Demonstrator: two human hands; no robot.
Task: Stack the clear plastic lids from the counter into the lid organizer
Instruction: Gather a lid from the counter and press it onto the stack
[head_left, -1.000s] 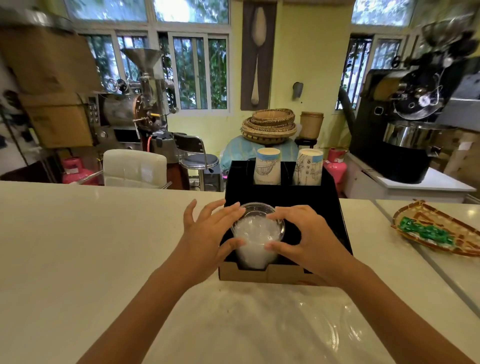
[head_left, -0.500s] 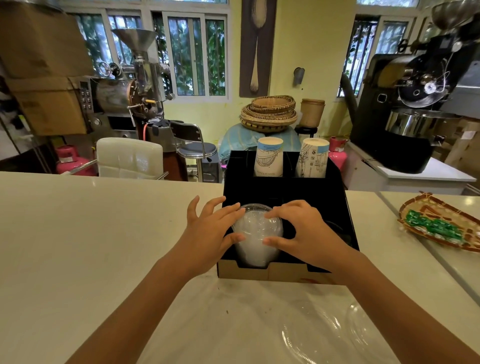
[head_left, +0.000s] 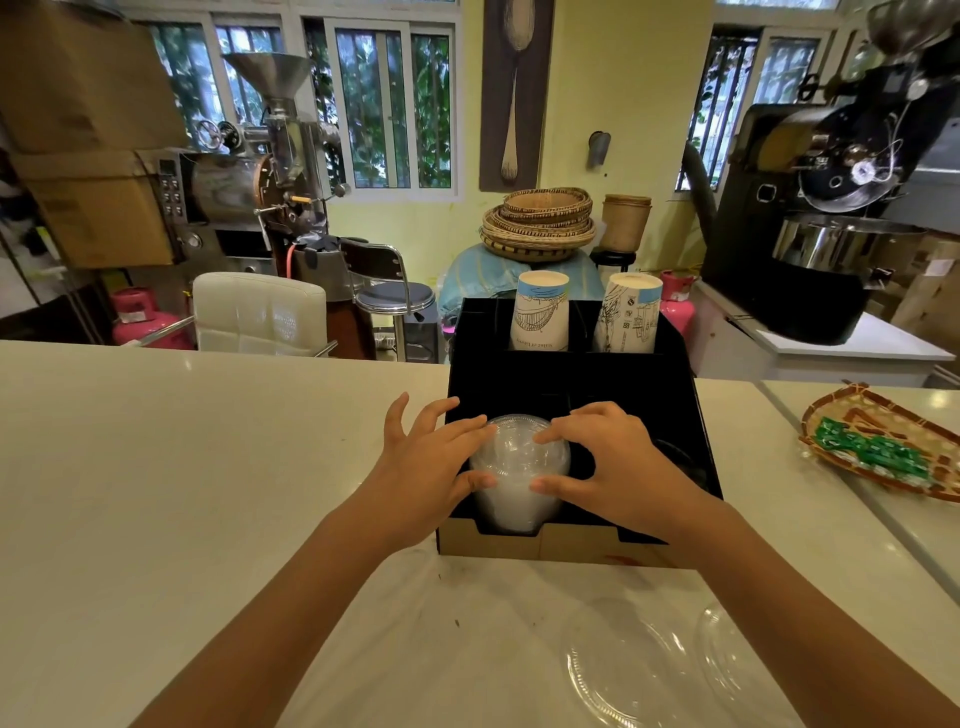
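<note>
Print on the paper cups (head_left: 540, 312) is too small to read.

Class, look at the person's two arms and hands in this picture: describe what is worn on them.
Nothing shows on them. Both forearms are bare right to the frame's lower edge, with no sleeve in view. The left hand and right hand have no gloves, rings, watch or bracelets visible.

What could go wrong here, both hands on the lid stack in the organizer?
1. The left hand and right hand pinch the lid stack only by fingertips; squeezing the thin plastic may skew it in the organizer.
2. Clear lids on the counter lie near the right forearm and are nearly invisible; pulling back could sweep them off.
3. Pushing hard might slide the organizer, which sits unanchored.
</note>
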